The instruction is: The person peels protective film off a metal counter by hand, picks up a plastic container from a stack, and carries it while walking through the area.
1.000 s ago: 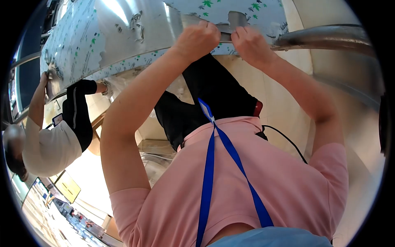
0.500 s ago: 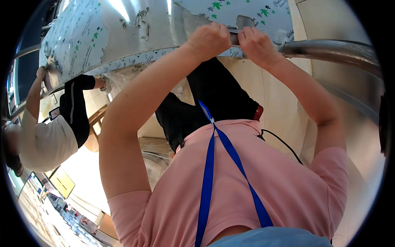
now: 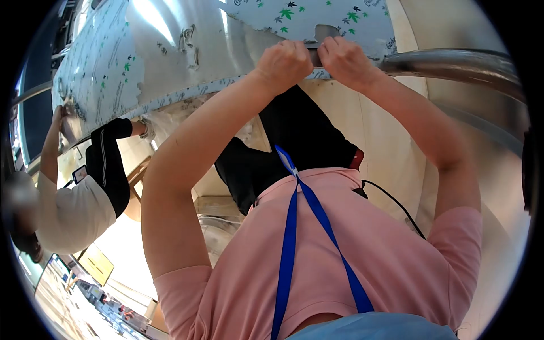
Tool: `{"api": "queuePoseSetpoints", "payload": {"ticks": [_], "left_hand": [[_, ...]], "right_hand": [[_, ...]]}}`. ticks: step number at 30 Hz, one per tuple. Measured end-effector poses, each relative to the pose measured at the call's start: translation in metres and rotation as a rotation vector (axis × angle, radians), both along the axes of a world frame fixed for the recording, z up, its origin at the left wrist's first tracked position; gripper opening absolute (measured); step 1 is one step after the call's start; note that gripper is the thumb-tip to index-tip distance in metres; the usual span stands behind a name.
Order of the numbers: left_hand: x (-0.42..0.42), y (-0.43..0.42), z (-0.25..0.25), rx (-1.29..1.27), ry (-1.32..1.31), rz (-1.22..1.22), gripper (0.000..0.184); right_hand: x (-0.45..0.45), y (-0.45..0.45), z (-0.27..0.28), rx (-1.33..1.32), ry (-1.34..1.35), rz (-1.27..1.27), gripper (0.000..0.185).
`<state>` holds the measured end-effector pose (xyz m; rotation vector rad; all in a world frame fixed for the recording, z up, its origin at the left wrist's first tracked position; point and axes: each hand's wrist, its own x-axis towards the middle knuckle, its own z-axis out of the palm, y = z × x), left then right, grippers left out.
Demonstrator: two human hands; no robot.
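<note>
Film (image 3: 309, 12), leaf-printed, lies on the metal panel (image 3: 167, 59) just beyond my hands, torn edge running crosswise, my left hand (image 3: 284, 63) and right hand (image 3: 347, 61) about equally near, fingers bunched narrow, seemingly pinching that edge, contact partly hidden.

two hands (image 3: 285, 63), one patterned surface (image 3: 110, 68), one blue lanyard (image 3: 287, 249), one pink shirt (image 3: 334, 226), one white shirt (image 3: 79, 212) and one yellow board (image 3: 96, 266) appear.
</note>
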<state>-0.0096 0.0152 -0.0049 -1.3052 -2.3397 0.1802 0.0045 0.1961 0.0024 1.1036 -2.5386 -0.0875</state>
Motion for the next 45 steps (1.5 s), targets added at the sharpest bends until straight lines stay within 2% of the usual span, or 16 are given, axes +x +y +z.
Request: {"api": "queuePoseSetpoints", "payload": {"ticks": [17, 20, 30, 33, 42, 45], "left_hand": [[0.003, 0.007, 0.003, 0.006, 0.053, 0.086, 0.005], [-0.003, -0.010, 0.004, 0.120, 0.006, 0.016, 0.004], [-0.018, -0.038, 0.006, 0.030, 0.035, -0.078, 0.004], [-0.018, -0.037, 0.006, -0.107, -0.020, -0.017, 0.003], [-0.031, -0.040, 0.003, -0.075, -0.015, -0.089, 0.004], [-0.039, -0.041, 0.005, 0.001, 0.019, -0.199, 0.005]], "right_hand": [[-0.015, 0.007, -0.003, -0.033, 0.084, 0.060, 0.004], [-0.010, 0.002, 0.000, -0.017, 0.114, 0.044, 0.003], [0.002, -0.029, -0.007, -0.056, 0.084, -0.018, 0.004], [0.001, -0.030, -0.008, -0.071, 0.077, -0.032, 0.004], [0.000, -0.035, -0.006, -0.138, 0.053, -0.044, 0.004], [0.000, -0.037, -0.007, -0.104, 0.034, -0.057, 0.007]]}}
